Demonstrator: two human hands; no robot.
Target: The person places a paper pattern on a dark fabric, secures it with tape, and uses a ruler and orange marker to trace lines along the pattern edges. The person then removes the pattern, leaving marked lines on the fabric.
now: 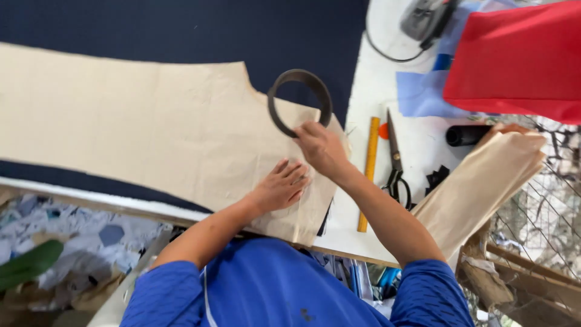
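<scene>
Nearest the person, the left hand (279, 186) lies flat with fingers spread, pressing down on the tan paper pattern (151, 127) close to its near edge, where the sheet overhangs the surface (369, 79) a little. Just beyond it, the right hand (321, 147) is closed in a pinch on the lower rim of a dark ring (299, 102), which stands tilted above the pattern's notched right corner. The pattern runs far to the left over navy cloth (181, 30), its upper edge cut in a shallow curve near the ring. To the right of the hands a yellow ruler (368, 175) lies lengthwise, with black scissors (395, 160) just beside it on white surface; the strip between pattern and ruler is narrow. Folded tan paper (484, 181) hangs over the right edge. Farther off sit a black tube (466, 135), pale blue fabric (423, 94), red cloth (520, 57) and a grey iron (426, 18) with its cord.
</scene>
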